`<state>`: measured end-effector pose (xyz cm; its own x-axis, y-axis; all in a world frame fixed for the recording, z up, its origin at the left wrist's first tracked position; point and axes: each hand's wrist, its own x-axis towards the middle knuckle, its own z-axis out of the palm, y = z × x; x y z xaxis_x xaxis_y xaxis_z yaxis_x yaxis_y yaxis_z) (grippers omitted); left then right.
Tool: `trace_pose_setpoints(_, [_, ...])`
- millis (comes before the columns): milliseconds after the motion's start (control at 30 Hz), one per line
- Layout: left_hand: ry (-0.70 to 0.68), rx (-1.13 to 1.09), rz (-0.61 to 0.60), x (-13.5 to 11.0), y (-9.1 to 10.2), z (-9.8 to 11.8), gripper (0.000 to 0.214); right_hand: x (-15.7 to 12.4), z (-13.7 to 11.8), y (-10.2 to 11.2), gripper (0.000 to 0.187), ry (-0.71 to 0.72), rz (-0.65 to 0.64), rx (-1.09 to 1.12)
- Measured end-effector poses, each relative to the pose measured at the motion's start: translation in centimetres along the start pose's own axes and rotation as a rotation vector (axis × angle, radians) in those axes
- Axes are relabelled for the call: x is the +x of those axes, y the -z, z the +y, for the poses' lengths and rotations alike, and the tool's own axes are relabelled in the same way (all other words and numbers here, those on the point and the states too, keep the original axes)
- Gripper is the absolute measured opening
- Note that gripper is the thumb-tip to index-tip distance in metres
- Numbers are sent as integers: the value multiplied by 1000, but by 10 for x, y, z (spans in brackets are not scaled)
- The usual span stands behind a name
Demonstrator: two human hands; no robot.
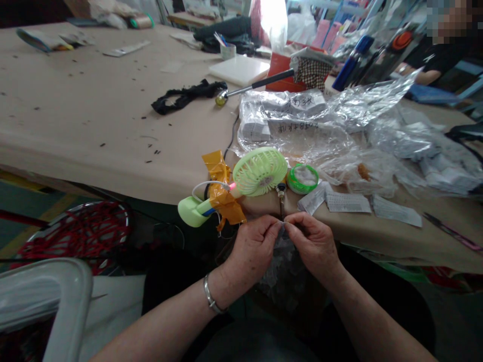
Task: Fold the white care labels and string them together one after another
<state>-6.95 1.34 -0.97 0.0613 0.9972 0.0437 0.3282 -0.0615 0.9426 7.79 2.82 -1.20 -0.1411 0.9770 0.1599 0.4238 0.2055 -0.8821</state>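
Okay, I see left hand (251, 249) and right hand (315, 246) together, fingertips pinching a tiny whitish scrap (282, 222) between them, too small to read its axis. Thin dark metal post (282, 205) lies just beyond, long axis pointing away from the fingertips, midway; neither hand looks nearer. Light-green plastic fan (260, 172) beyond, leftward.
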Motion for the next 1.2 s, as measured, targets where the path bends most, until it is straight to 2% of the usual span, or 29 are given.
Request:
trace_pose_setpoints(267, [13,-2,36,4,-1,1,23,1,1,-4,10,2,54,-9])
trace_pose_setpoints(367, [25,-35,23,0,0,4,21,-5,0,-3,10,2,32,-1])
trace_pose_setpoints(500, [66,-91,-32,-9,0,1,20,-15,-6,11,7,68,-30,-74])
trace_pose_setpoints(567, [97,-81,-36,-13,-1,-7,22,-14,-10,22,6,153,-9,-156])
trace_pose_setpoints(667, [123,-91,-20,-13,-4,-23,20,6,-13,40,9,369,95,-369])
trace_pose_setpoints(733, [138,-90,14,-12,-5,-33,22,27,-12,48,18,491,155,-561])
trace_pose_setpoints(800, [156,-62,53,-11,-6,-42,30,48,-9,53,31,522,185,-755])
trace_pose_setpoints(833, [161,-46,57,-12,-6,-44,31,56,-7,54,33,523,156,-828])
trace_pose_setpoints(933, [162,-28,23,-14,-7,-48,26,65,-1,57,29,541,131,-859])
trace_pose_setpoints(1067, [211,-44,4,-19,-10,-46,19,42,8,63,20,589,284,-616])
trace_pose_setpoints(1133, [237,-45,-24,-20,-13,-44,17,23,15,61,19,576,264,-609])
trace_pose_setpoints(1200, [249,-50,-62,-21,-15,-41,16,6,23,55,30,551,195,-721])
